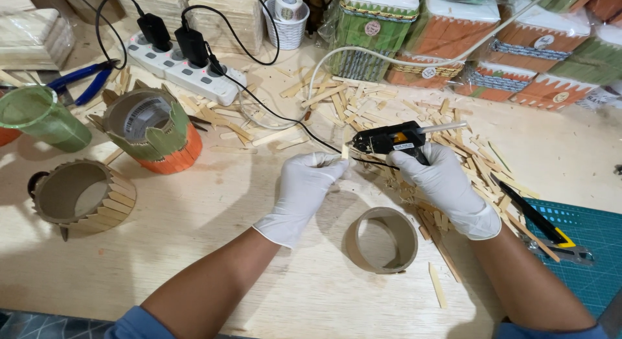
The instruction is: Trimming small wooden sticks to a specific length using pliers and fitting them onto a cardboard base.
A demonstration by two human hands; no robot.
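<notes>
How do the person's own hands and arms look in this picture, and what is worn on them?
The left hand and the right hand each wear a thin white disposable glove that ends at the wrist with a loose, slightly wrinkled cuff. The forearms are bare. Blue sleeves show near the elbows, at the bottom edge of the picture.

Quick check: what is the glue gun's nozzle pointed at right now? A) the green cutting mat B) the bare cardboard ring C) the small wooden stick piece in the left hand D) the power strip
C: the right hand aims the glue gun at the small wooden stick piece pinched by the left hand.
</notes>
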